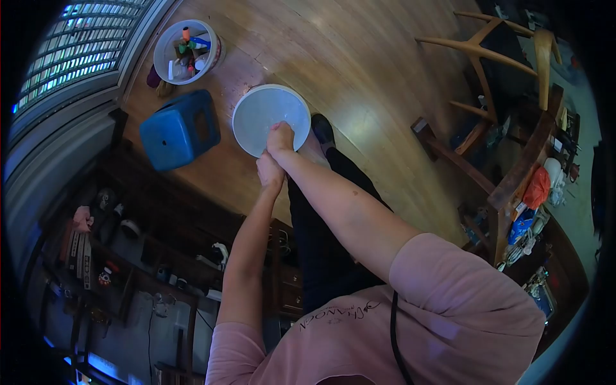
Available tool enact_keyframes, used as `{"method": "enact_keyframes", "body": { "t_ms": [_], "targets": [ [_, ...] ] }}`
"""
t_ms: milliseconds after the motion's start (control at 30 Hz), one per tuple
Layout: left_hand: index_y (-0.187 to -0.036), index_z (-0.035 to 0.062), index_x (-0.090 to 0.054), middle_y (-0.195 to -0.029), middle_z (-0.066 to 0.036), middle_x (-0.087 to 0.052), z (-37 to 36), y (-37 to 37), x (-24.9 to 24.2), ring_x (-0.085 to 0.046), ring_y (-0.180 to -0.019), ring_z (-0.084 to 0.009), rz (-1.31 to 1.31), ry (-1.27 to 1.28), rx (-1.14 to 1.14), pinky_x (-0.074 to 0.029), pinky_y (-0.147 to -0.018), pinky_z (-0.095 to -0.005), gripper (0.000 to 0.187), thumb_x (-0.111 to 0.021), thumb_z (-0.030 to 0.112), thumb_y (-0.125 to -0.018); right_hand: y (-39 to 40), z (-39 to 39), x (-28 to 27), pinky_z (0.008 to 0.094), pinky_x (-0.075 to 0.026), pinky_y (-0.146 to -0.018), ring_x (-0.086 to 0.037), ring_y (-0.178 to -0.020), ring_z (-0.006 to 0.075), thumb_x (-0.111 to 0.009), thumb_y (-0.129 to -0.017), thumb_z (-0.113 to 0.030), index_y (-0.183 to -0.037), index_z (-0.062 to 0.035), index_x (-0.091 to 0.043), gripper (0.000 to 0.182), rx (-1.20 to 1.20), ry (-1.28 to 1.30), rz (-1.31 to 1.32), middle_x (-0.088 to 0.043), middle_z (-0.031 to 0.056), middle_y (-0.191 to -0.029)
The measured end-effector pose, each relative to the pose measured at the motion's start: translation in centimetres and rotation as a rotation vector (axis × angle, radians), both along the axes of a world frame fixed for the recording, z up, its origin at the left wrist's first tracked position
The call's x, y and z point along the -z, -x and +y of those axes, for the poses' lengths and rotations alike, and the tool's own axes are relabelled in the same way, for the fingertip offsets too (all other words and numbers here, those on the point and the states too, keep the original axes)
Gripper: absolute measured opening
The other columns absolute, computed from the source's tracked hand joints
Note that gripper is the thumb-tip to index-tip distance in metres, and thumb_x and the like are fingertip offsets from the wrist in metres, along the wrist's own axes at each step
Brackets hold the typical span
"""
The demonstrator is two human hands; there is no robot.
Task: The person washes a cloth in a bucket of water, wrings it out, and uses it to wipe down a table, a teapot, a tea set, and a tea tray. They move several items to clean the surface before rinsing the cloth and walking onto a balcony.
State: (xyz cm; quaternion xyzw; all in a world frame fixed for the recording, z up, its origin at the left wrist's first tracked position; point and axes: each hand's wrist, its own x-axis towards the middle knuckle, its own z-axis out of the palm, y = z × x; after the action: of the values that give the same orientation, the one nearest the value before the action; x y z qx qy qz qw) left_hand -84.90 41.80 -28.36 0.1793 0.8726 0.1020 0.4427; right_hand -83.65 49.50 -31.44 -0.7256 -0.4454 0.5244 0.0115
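A round white basin [247, 122] stands on the wooden floor in front of me, near my dark shoe. My right hand [280, 138] is over the near part of its opening, with the fingers curled closed. Just below it, my left hand [270, 171] is at the basin's near rim, closed and pressed against my right hand or wrist. What either hand holds, if anything, is hidden by the fingers. The inside of the basin looks pale, and its contents cannot be made out.
A blue plastic stool [168, 136] lies left of the basin. Behind it stands a white bucket [219, 58] of bottles and small items, near the window grille [80, 38]. Wooden chairs [475, 48] and a cluttered wooden bench [507, 192] are at the right; dark shelves [138, 247] are lower left.
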Motion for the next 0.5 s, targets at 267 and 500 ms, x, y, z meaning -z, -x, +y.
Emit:
{"method": "enact_keyframes", "body": {
  "t_ms": [267, 500],
  "targets": [
    [-0.104, 0.0023, -0.060, -0.095, -0.026, -0.068, 0.2, 1.8, -9.2, -0.066, -0.091, -0.0432, 0.134, 0.041, 0.360, -0.053, -0.078, -0.0523, 0.030, -0.062, 0.026, -0.085, 0.5, -1.4, -6.3, 0.0458, -0.052, -0.073, -0.066, -0.082, 0.0402, -0.053, -0.085, -0.010, -0.084, 0.0005, -0.064, 0.015, 0.318, -0.050, -0.098, -0.067, 0.0249, -0.083],
    [-0.104, 0.0023, -0.060, -0.093, -0.026, -0.068, -0.5, 1.9, -15.0, -0.066, -0.088, -0.0436, 0.245, -0.070, 0.506, -0.053, -0.076, -0.0535, 0.034, -0.063, 0.030, -0.085, 2.5, -1.4, -10.5, 0.0478, -0.054, -0.067, -0.068, -0.086, 0.0401, -0.050, -0.087, -0.017, -0.084, 0.0023, -0.066, 0.025, 0.632, 0.049, -0.211, -0.067, 0.0258, -0.081]
  ]
}}
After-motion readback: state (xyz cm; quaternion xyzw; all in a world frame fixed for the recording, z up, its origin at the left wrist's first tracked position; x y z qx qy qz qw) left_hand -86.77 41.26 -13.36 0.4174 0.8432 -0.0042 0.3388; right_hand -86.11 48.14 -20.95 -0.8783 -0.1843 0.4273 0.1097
